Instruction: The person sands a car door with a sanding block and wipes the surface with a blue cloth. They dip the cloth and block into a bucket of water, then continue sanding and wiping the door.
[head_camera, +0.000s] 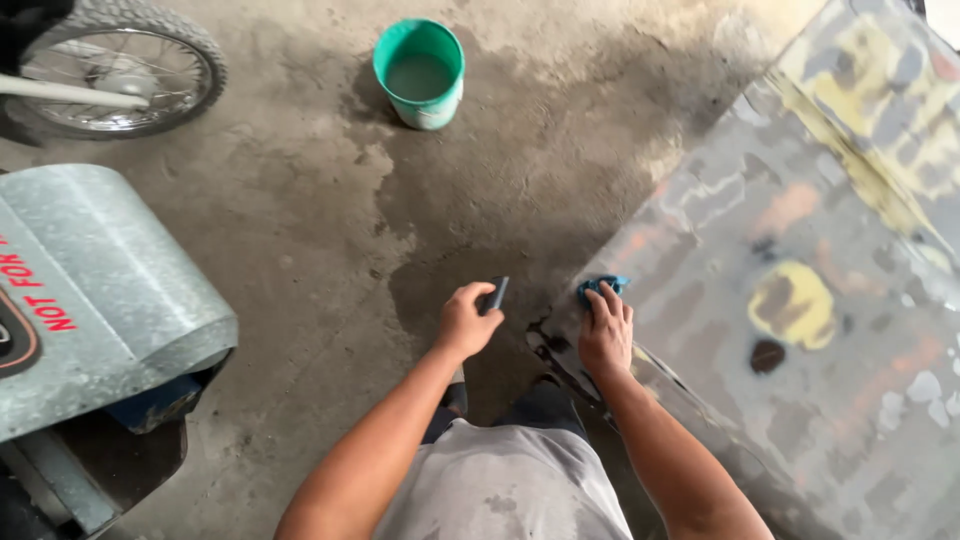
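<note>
Progress first: I read the work in hand as wet rubbing-down of the large grey panel (800, 300), which lies on the right and rises out of frame. Its surface is already worn through in many places, with yellow, orange and dark patches showing across most of it, so I judge much of the face has been gone over. The right hand (605, 335) lies palm down at the panel's near left corner, fingers together and curled over a blue cloth (600, 287) that it presses against the surface; only a small part of the cloth shows beyond the fingertips. Dark wet runs sit on the panel edge just below that hand, and the concrete floor (330, 250) is damp in a broad stain reaching from there to the bucket. The left hand (466, 320) is held off the panel above the floor, fingers closed around a dark flat block (494, 294); whether it carries abrasive paper I cannot tell. How much of the panel is left to do I cannot judge, since its far part is out of view.

Count: one panel, one cloth, one block, one green bucket (420, 72) holding cloudy water well apart from both hands, one spoked wheel (120, 70) at top left, one grey metal cover (90, 290) with red lettering at left
</note>
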